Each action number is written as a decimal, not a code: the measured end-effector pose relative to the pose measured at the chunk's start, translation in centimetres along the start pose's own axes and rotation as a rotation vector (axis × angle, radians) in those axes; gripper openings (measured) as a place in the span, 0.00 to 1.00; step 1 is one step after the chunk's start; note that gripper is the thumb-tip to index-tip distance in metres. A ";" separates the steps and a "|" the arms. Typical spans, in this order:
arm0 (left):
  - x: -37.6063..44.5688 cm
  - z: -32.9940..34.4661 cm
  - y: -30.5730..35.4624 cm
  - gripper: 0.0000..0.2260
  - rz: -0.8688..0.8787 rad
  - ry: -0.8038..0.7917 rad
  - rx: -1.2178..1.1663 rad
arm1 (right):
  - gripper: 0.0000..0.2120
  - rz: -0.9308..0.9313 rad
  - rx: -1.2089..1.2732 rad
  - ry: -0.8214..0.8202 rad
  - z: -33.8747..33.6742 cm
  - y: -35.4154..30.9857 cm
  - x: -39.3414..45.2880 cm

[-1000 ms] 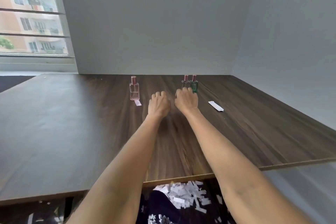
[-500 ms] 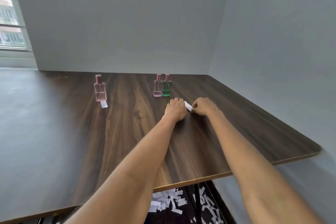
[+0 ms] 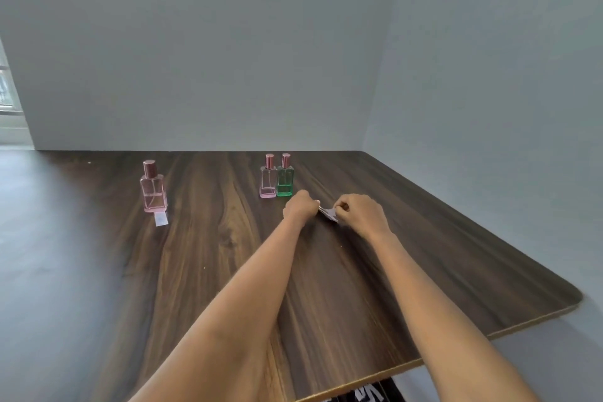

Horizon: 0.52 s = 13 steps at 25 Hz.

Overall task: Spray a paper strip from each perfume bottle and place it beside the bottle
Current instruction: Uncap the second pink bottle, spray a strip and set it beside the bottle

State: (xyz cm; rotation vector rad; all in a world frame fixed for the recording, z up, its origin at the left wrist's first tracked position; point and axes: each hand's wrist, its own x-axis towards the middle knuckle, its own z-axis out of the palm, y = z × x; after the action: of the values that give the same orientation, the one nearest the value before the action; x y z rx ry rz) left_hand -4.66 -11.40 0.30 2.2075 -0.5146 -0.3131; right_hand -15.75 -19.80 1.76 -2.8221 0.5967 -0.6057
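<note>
White paper strip (image 3: 328, 213) pinched between both hands above a dark wood-grain desk (image 3: 202, 238).

Left hand (image 3: 300, 206) and right hand (image 3: 360, 215) sit close together, each with curled fingers gripping one end of the strip — it looks short, pale and slightly crumpled, tilted down toward the right hand, just in front of the bottles. Two perfume bottles stand upright and touching near the back of the desk: a pink bottle (image 3: 268, 180) on the left and a green bottle (image 3: 285, 179) on the right, both clear glass with rosy metallic caps. Well apart to the left stands a larger pink bottle (image 3: 152, 190) — a second small white strip (image 3: 161, 219) lies flat just in front of its base.
</note>
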 end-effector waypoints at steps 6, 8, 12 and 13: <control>1.7 -0.3 -0.4 0.12 -0.061 -0.058 -0.166 | 0.08 -0.019 0.146 0.019 0.6 0.4 1.0; 1.6 -0.3 -0.5 0.09 -0.058 -0.077 -0.195 | 0.07 0.016 0.184 0.070 0.9 0.2 1.3; 1.5 -0.1 -1.2 0.07 -0.064 0.097 -0.303 | 0.06 0.024 0.235 0.049 1.3 0.0 1.3; 1.1 0.0 -1.2 0.08 -0.067 0.171 -0.286 | 0.07 0.002 0.231 0.025 1.4 -0.1 1.2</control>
State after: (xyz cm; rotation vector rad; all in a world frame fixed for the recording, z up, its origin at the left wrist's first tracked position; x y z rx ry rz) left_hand -3.34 -11.24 -0.74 1.9538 -0.2837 -0.2153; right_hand -14.10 -20.11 0.99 -2.6018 0.4988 -0.6650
